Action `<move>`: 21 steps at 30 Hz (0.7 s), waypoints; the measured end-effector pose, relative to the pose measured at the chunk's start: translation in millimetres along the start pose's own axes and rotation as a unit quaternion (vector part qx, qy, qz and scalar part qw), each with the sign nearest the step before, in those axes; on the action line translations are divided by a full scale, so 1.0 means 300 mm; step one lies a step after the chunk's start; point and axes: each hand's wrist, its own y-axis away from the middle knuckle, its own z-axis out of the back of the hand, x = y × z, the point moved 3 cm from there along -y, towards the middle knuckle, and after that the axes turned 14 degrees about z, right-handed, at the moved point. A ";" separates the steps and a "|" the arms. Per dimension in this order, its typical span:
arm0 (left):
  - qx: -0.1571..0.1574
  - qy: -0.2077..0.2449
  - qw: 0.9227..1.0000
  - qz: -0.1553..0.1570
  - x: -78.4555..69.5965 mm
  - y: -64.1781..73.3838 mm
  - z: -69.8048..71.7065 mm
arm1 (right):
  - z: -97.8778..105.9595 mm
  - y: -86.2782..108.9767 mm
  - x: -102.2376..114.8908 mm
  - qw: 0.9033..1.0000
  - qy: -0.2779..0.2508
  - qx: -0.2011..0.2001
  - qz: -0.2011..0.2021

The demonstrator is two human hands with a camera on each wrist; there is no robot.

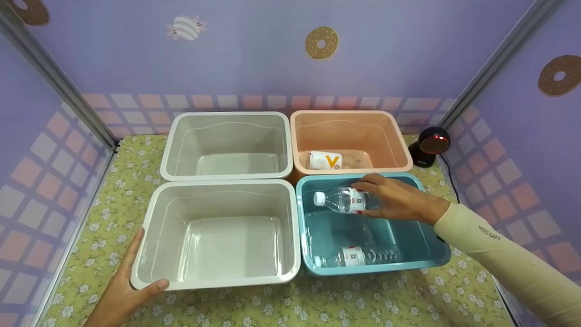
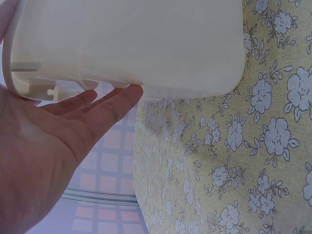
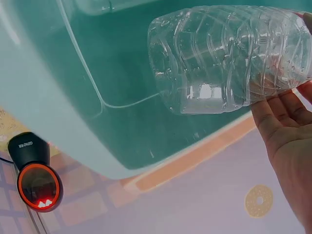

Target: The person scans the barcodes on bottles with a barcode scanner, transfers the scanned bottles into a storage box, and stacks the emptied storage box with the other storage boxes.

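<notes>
In the head view my right hand (image 1: 390,197) grips a clear plastic bottle (image 1: 340,200) with a white cap and a red-and-white label, held sideways over the blue bin (image 1: 372,270). Its ribbed base (image 3: 204,63) shows up close in the right wrist view. A similar bottle (image 1: 358,256) lies along the near side inside that bin. At the near-left corner of the front grey bin (image 1: 218,285), my left hand (image 1: 122,286) rests with fingers and thumb spread on either side. Its straight fingers (image 2: 109,107) touch the outer wall below the rim.
Behind stand a second grey bin (image 1: 227,177) and a peach bin (image 1: 354,171), which holds a white-labelled bottle (image 1: 324,160). A black scanner (image 1: 431,145) with a red light and cable stands at the right back. Patterned walls enclose the flowered tablecloth (image 1: 254,309).
</notes>
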 end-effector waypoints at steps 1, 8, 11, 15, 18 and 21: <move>0.002 0.002 1.000 -0.001 -0.001 -0.001 0.000 | 0.002 0.001 -0.001 1.000 0.001 0.000 -0.001; 0.003 -0.006 1.000 -0.001 -0.014 -0.012 0.006 | 0.021 0.017 -0.010 1.000 -0.001 -0.013 -0.008; -0.002 -0.014 1.000 -0.001 -0.019 -0.016 0.008 | 0.035 0.025 -0.013 1.000 0.001 -0.023 -0.008; 0.002 -0.006 1.000 0.004 -0.011 -0.018 0.005 | 0.055 0.036 -0.016 0.999 -0.009 -0.024 -0.020; 0.011 0.009 1.000 0.011 0.001 -0.019 0.002 | 0.069 0.039 -0.019 0.999 -0.021 -0.021 -0.033; 0.018 0.018 1.000 0.018 0.006 -0.020 -0.001 | 0.082 0.044 -0.023 0.999 -0.024 -0.023 -0.039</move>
